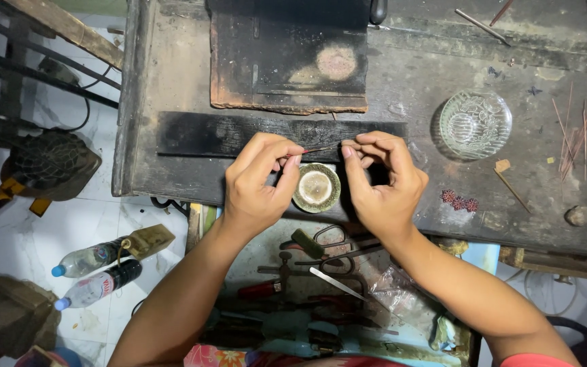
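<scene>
Between the two hands, a thin reddish wire (321, 149) runs level above the dark workbench (443, 75), each end pinched by fingertips. At its left end the left hand (261, 178) grips it between thumb and forefinger, the other fingers curled in close to the palm. At its right end the right hand (380, 178) pinches it the same way, fingers bent inward into a tight ring, nothing else in its grasp. Just below the wire, in the gap between both thumbs, sits a small round tin (316, 187) with a pale middle. Beyond the fingertips lies a charred black wooden strip (205, 134), and farther out a scorched block (287, 61). Off to the right hand's outer side stand a clear patterned glass bowl (475, 124), a cluster of small red pieces (459, 201) and a sheaf of thin wires (572, 132). Under the wrists, an open drawer (321, 285) holds scissors and other tools. Well to the left hand's outer side, two plastic bottles (96, 270) lie on the pale floor.
</scene>
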